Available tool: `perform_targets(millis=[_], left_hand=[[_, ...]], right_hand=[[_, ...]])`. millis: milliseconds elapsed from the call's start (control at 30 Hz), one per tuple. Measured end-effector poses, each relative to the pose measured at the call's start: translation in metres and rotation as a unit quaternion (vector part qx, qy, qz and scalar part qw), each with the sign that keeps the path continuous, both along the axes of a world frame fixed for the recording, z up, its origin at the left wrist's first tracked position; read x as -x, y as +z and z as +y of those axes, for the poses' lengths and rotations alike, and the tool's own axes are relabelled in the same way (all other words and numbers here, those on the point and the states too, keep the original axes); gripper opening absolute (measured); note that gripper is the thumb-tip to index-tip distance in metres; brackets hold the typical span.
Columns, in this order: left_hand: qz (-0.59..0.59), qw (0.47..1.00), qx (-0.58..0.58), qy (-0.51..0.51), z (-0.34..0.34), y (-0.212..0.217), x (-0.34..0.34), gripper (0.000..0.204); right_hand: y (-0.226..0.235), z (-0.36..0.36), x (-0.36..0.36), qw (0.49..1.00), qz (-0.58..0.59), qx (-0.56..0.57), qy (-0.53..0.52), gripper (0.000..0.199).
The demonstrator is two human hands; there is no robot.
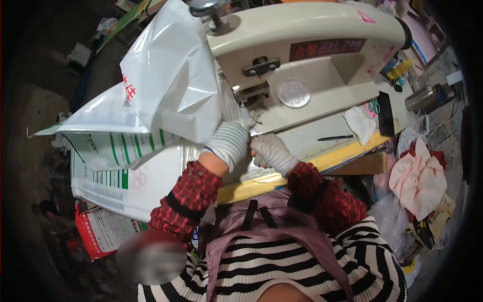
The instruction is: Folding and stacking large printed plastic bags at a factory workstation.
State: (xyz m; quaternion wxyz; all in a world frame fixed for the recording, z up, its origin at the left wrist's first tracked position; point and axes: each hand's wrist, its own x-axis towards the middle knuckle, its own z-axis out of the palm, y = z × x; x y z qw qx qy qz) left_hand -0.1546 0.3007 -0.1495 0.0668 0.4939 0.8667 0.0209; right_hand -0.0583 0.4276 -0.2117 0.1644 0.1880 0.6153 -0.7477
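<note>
Under your fingertips: a glossy white woven sack [166, 85], creased, lying by the needle of a cream sewing machine [312, 55]. Your left hand [230, 143], in a striped knit glove, pinches the sack's edge; your right hand [271, 152], grey-gloved, curls closed beside it. Beyond your right fingers: a pen [335, 137], crumpled cloth [360, 123].

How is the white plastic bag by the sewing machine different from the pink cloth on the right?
The white plastic bag is shiny and stiff-looking, with crisp folds; the pink cloth looks soft and matte. The bag is much bigger and spreads over the machine's left end, while the cloth lies crumpled in a heap beside the table. The gloved left hand works right beside the bag; no hand is near the cloth. Both are pale and rumpled.
</note>
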Motion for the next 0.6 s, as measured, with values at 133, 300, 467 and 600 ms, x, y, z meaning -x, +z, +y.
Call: perform_targets(millis=[133,300,467,600], left_hand=[[-0.009,0.986,0.086,0.146,-0.001,-0.007,0.056,0.022],[-0.164,0.962,-0.151,0.156,-0.013,-0.065,0.030,0.034],[-0.201,0.955,0.148,0.162,-0.013,0.014,-0.036,0.046],[-0.064,0.946,-0.314,0.041,-0.077,0.024,-0.096,0.042]], right_hand=[[0.006,-0.005,-0.010,1.000,0.001,-0.014,-0.021,0.038],[0.040,-0.014,0.005,0.952,0.267,-0.132,-0.069,0.033],[0.137,-0.030,0.041,0.931,0.339,0.116,-0.069,0.061],[0.151,-0.026,0.030,0.955,0.292,0.057,-0.004,0.061]])
